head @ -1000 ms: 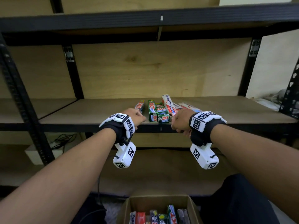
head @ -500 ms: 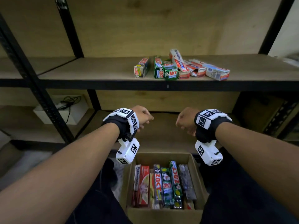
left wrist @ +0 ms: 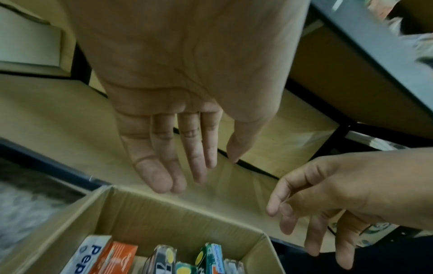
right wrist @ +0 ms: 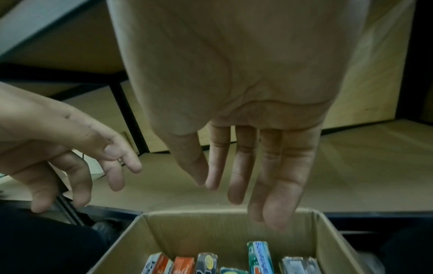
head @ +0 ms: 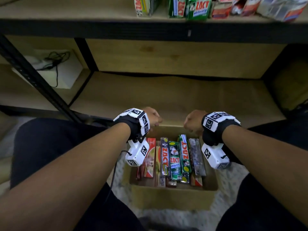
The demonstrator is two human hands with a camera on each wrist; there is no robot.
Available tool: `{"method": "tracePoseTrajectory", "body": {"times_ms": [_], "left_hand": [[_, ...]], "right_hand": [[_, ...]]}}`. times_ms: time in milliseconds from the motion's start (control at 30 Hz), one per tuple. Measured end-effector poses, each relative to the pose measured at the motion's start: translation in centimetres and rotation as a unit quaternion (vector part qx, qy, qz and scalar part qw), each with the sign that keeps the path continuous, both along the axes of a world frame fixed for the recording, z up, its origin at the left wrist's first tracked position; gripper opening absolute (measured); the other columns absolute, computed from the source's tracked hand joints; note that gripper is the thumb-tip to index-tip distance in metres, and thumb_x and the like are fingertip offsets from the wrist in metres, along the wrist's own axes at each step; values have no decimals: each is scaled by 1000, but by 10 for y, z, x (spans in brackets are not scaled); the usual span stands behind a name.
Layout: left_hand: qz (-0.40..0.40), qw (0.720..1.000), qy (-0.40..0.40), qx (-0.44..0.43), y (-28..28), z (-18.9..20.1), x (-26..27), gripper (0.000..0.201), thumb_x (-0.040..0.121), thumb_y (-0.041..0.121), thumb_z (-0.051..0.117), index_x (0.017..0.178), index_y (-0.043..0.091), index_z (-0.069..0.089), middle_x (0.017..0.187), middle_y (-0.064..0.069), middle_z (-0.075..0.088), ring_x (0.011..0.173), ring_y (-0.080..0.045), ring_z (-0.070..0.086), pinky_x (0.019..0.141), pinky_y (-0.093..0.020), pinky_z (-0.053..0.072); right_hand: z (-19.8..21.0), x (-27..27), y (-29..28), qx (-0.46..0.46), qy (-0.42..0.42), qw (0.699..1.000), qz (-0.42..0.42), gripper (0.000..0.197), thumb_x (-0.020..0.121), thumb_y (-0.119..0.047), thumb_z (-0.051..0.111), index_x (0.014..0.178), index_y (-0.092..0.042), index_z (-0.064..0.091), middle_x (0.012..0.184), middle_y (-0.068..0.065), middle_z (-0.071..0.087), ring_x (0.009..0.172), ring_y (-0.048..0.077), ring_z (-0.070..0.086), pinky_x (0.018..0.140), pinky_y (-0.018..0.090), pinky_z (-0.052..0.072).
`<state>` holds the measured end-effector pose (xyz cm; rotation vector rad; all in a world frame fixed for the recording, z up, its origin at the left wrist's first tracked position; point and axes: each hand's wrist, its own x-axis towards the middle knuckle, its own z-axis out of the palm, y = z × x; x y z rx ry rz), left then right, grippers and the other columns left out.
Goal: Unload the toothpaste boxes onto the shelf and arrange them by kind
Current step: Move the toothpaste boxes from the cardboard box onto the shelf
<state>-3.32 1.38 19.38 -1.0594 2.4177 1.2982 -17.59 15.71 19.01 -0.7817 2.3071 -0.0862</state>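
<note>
The left hand (left wrist: pixel 173 103) hangs with straight, loosely spread fingers and holds nothing; the right hand (right wrist: pixel 246 111) is the same, fingers pointing down and slack, empty. Both hover side by side above the far edge of an open brown corrugated cardboard carton (head: pixel 173 197) that sits on the floor between the person's dark-clad legs.

Inside the carton the long, narrow toothpaste boxes (head: pixel 175 157) lie flat and parallel, packed edge to edge, their long axes running from the near wall to the far wall. The green ones read "ZACT", one with "Whitening" below it. At the carton's left side an orange-red box lies beside a white and blue box (left wrist: pixel 90 255) printed with "Pep".

Above, more toothpaste boxes (head: pixel 198 9) sit in a row near the front edge of the upper board of a black metal-framed shelf with pale wooden boards (head: pixel 66 12), their short ends facing outward; a green one there shows "ZACT whitening". The lower board lies just beyond the carton. On the neighbouring bay to the left rests a white box with a tangled black cable (head: pixel 55 64).
</note>
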Motion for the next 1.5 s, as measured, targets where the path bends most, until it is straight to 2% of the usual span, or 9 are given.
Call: {"method": "tracePoseTrajectory", "body": {"times_ms": [100, 200, 400, 633, 733, 867, 1033, 1200, 1500], "left_hand": [[3, 1000, -23, 9, -3, -27, -4, 21, 90, 18, 62, 106, 6, 66, 86, -5, 70, 61, -20, 63, 52, -23, 52], [-11, 998, -56, 27, -7, -54, -9, 21, 86, 27, 65, 98, 12, 71, 92, -5, 72, 80, -23, 70, 73, -35, 60], [-7, 994, -95, 52, -3, -111, -24, 18, 93, 16, 57, 111, 13, 61, 95, -3, 65, 74, -17, 61, 82, -35, 56], [-30, 985, -155, 65, -2, -169, -41, 43, 91, 24, 64, 131, 13, 53, 127, -9, 56, 98, -22, 58, 79, -31, 55], [-43, 982, -173, 62, -7, -201, -44, 82, 69, 49, 73, 141, 32, 38, 137, -3, 55, 106, -28, 63, 87, -42, 56], [-43, 984, -162, 66, -4, -216, -44, 100, 72, 44, 80, 151, 25, 21, 142, -3, 49, 116, -30, 58, 96, -44, 51], [-26, 986, -148, 69, 2, -231, -38, 107, 69, 44, 83, 153, 25, 19, 148, -4, 45, 130, -27, 48, 103, -36, 44], [-18, 986, -141, 92, 0, -239, -37, 109, 71, 33, 85, 154, 25, 14, 149, -5, 42, 133, -28, 45, 108, -40, 40], [61, 988, -80, 115, 6, -241, -23, 105, 74, 20, 83, 154, 25, 15, 147, -4, 42, 131, -26, 46, 104, -31, 40]], "right_hand": [[-28, -2, -5, 17, -12, 1000, 9, 19, 77, -26, 58, 71, -10, 66, 74, 5, 69, 63, 25, 69, 66, 35, 59], [-56, -4, -6, 21, -45, 999, -4, 23, 81, -26, 62, 93, -12, 75, 95, 6, 74, 76, 25, 74, 75, 43, 61], [-100, -14, -5, 60, -34, 998, -4, 15, 86, -30, 61, 93, -17, 60, 86, 7, 69, 64, 17, 62, 52, 22, 44], [-147, -20, -2, 74, -85, 989, -93, 78, 92, -37, 60, 152, -10, 18, 123, 12, 62, 91, 24, 65, 78, 32, 57], [-156, -18, 0, 61, -106, 985, -119, 88, 92, -35, 63, 155, -11, 6, 130, 15, 57, 103, 28, 64, 83, 31, 54], [-179, -17, -1, 44, -113, 980, -157, 97, 87, -38, 68, 155, -15, 2, 121, 12, 60, 93, 28, 62, 73, 29, 51], [-205, -14, -2, 41, -119, 979, -158, 112, 75, -39, 81, 152, -15, 3, 116, 14, 61, 90, 29, 64, 63, 31, 50], [-220, -10, 4, 25, -103, 980, -168, 97, 75, -32, 80, 147, -21, 14, 122, 12, 57, 77, 24, 57, 62, 30, 50], [-216, -4, 16, -34, -116, 963, -241, 89, 83, -24, 68, 153, -28, 13, 139, 6, 52, 99, 25, 60, 72, 26, 44]]}}
